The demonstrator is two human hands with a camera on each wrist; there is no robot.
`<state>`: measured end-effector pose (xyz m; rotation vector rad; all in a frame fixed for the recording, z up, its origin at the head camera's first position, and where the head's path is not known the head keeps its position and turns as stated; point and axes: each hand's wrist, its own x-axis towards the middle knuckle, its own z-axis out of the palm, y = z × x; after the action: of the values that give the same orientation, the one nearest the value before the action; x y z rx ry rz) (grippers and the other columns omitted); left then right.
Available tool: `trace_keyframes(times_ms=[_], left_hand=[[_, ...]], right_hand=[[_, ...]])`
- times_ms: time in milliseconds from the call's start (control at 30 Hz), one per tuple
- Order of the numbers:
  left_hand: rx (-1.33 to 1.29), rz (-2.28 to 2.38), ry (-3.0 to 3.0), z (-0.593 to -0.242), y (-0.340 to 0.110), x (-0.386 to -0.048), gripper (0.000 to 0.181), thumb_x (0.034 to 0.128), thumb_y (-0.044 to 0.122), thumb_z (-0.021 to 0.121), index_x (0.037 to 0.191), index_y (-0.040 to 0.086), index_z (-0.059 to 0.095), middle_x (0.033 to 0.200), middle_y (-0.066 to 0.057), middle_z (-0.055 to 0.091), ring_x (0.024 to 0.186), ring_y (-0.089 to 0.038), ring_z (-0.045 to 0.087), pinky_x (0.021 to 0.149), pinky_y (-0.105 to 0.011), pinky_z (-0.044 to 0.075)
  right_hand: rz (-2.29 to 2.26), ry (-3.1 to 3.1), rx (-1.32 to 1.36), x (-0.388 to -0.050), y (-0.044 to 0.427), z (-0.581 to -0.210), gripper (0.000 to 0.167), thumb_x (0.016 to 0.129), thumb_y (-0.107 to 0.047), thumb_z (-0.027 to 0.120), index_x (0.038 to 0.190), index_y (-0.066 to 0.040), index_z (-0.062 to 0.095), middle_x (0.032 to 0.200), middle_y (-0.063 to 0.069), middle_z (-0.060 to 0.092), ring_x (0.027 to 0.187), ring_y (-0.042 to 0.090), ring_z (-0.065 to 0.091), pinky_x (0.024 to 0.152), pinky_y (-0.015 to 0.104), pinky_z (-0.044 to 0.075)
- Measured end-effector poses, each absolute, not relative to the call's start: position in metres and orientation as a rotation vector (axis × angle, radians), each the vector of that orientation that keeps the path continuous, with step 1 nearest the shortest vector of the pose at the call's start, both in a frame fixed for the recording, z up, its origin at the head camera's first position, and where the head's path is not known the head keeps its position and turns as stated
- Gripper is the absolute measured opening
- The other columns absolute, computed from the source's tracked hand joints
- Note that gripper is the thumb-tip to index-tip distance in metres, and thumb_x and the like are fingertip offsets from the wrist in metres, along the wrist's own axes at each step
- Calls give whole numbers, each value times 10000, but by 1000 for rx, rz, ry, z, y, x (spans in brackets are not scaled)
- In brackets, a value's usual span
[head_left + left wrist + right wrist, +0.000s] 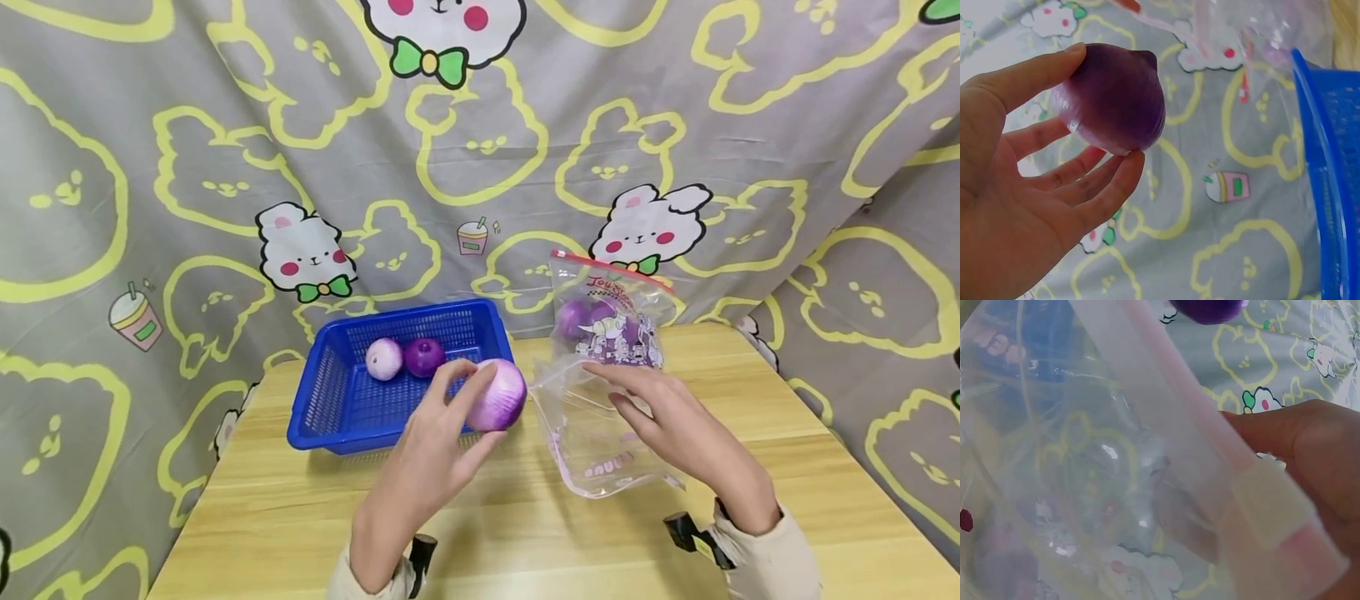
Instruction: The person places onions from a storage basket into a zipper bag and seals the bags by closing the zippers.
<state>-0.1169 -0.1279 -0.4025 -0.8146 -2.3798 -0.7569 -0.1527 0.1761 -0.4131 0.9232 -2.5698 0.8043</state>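
Observation:
My left hand (pixel 429 450) holds a purple-and-white onion (pixel 501 400) between thumb and fingertips, raised beside the basket's right front corner. In the left wrist view the fingers curl round the onion (pixel 1116 103) from below and one side. My right hand (pixel 671 412) pinches the rim of a clear zip bag (pixel 592 467), whose mouth faces the onion. Up close in the right wrist view, the bag's pink zip strip (pixel 1172 369) and pale slider (pixel 1272 503) cross in front of the right hand (pixel 1310 440). Part of that hand's fingers shows blurred through the plastic.
A blue basket (pixel 330 440) stands at the left with a pale onion (pixel 384 359) and a dark purple onion (pixel 424 357) inside. Behind the clear bag, a printed bag with a red zip (pixel 611 271) stands with purple onions in it. A patterned curtain (pixel 480 167) hangs behind the wooden table (pixel 262 517).

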Motion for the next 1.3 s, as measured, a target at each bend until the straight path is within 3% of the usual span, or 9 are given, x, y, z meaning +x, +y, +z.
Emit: trace_keyframes(times_ms=[333, 500, 833, 1300], left_hand=[[-1020, -642, -2350, -402, -92, -99, 605, 840, 201, 806, 1373, 126, 532, 1405, -110, 515, 1312, -257, 500, 1075, -393, 429], [-1104, -581, -2366, -415, -71, -102, 576, 859, 195, 785, 1371, 124, 531, 1408, -94, 508, 1327, -233, 480, 1121, -344, 368], [-1092, -352, -2364, -441, -53, -109, 551, 795, 226, 832, 1273, 128, 576, 1291, -92, 566, 1238, -246, 542, 1092, -363, 406], [-1033, -219, -2488, -450, -51, -105, 507, 848, 363, 786, 1258, 149, 579, 1261, -109, 599, 1226, -255, 563, 1028, -399, 451]], right_hand=[[794, -2532, 918, -154, 174, -414, 496, 935, 9, 634, 1403, -141, 570, 1325, 31, 636, 1146, 205, 628, 931, 444, 514], [779, -2522, 914, -151, 172, -414, 503, 927, 12, 640, 1399, -149, 575, 1315, 19, 639, 1148, 206, 616, 937, 442, 498], [819, -2527, 932, -147, 171, -412, 502, 923, 16, 645, 1387, -168, 592, 1348, -18, 620, 1166, 179, 601, 941, 418, 491], [805, -2534, 939, -145, 171, -411, 499, 918, 9, 656, 1382, -164, 596, 1349, -2, 621, 1167, 188, 608, 944, 424, 494]])
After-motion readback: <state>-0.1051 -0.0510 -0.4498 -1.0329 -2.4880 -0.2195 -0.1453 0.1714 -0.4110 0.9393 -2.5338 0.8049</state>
